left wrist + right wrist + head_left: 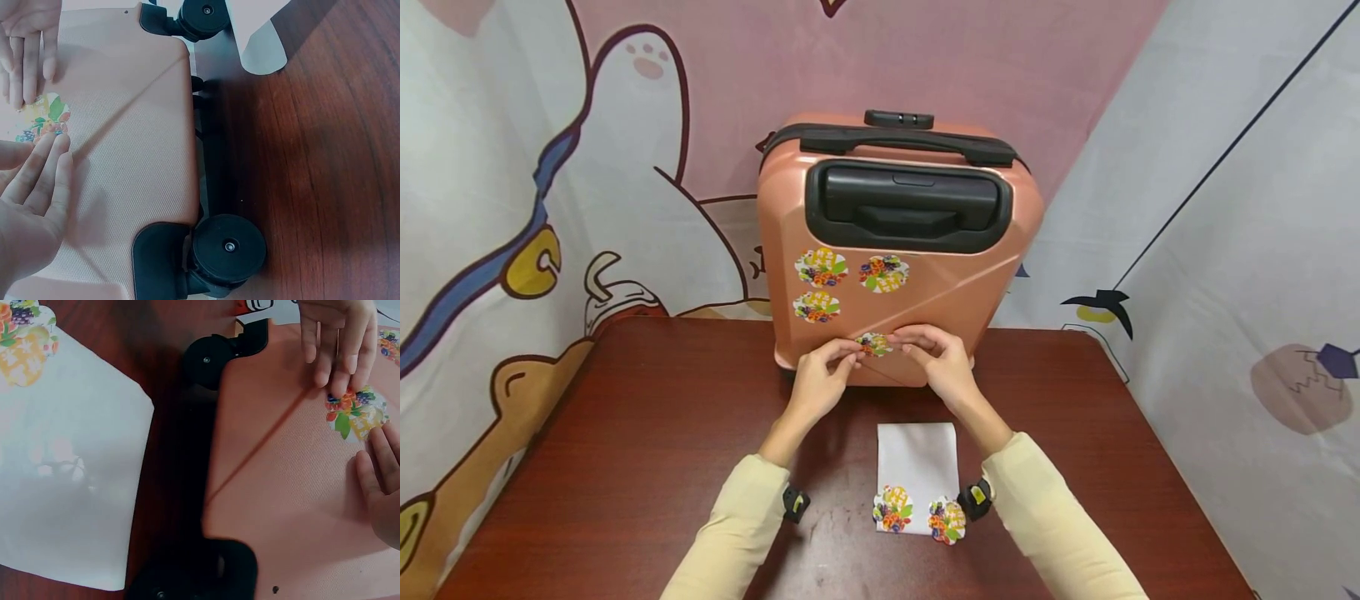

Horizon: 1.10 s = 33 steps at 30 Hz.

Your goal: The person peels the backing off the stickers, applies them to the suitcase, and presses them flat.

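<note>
A round fruit-and-flower sticker (pixel 875 344) is at the lower front of the rose-gold suitcase (pixel 940 292), between my hands. My left hand (pixel 820 379) pinches its left edge between thumb and fingers, while my right hand (pixel 949 367) pinches the right edge. Close up in the left wrist view, the fingertips meet the sticker (pixel 55 111) at two opposite sides. The right wrist view has the same sticker (pixel 356 415) close against the ribbed shell; whether it is stuck down there I cannot tell. Three similar stickers, one of them an upper left sticker (pixel 822 267), are on the suitcase above.
The suitcase stands upright on a dark red-brown table (pixel 662 450), against a cartoon-printed cloth backdrop (pixel 1000 50). In front of it lies a white sheet (pixel 917 454) with two more stickers, a left one (pixel 892 508) and a right one (pixel 947 520), at its near edge.
</note>
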Each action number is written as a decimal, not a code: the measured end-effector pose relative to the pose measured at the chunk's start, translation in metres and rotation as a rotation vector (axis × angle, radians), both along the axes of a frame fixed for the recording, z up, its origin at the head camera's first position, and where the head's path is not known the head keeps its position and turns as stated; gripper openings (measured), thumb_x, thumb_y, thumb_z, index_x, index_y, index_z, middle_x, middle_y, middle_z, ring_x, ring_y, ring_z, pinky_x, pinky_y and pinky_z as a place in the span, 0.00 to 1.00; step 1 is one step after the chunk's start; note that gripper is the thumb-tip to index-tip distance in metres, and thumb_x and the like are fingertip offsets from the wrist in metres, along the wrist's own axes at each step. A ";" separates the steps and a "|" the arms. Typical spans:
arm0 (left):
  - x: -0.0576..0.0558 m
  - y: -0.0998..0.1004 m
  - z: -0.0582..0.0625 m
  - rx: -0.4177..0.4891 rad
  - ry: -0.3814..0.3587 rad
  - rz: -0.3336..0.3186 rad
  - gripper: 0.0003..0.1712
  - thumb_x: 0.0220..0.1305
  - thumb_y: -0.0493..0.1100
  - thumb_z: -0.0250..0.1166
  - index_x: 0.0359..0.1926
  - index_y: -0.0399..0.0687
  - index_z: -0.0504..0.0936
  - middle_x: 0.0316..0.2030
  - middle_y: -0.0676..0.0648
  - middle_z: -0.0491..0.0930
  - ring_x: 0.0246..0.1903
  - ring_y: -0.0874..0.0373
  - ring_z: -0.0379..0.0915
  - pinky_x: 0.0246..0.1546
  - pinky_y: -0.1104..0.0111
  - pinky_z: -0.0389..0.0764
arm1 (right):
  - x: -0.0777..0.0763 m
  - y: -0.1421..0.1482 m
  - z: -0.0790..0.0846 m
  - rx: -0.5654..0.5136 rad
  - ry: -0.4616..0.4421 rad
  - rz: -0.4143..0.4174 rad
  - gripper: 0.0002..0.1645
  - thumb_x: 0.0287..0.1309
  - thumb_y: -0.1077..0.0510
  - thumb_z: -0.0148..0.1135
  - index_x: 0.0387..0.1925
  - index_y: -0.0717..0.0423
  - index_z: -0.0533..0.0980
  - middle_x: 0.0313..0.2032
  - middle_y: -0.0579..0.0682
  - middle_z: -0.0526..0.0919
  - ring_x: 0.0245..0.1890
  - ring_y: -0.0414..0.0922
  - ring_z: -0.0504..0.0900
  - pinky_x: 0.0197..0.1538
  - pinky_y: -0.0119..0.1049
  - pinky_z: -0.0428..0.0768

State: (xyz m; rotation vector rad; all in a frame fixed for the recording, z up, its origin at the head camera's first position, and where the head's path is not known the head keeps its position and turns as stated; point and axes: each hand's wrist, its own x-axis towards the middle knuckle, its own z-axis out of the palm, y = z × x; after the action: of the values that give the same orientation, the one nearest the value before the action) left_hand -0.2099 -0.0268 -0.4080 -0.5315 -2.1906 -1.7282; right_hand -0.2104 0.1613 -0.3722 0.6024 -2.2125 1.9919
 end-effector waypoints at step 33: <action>0.007 -0.004 -0.013 -0.065 -0.054 0.006 0.07 0.58 0.29 0.59 0.37 0.34 0.81 0.30 0.44 0.83 0.30 0.53 0.79 0.31 0.66 0.79 | 0.010 0.028 -0.029 0.087 -0.183 -0.050 0.11 0.54 0.72 0.56 0.40 0.75 0.74 0.37 0.70 0.79 0.33 0.54 0.82 0.37 0.41 0.80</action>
State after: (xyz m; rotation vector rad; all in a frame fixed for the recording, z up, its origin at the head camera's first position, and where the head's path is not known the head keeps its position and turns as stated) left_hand -0.2029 -0.0307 -0.4206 -0.4992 -2.2903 -1.6918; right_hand -0.2000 0.1888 -0.4007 0.3821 -2.4040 2.0083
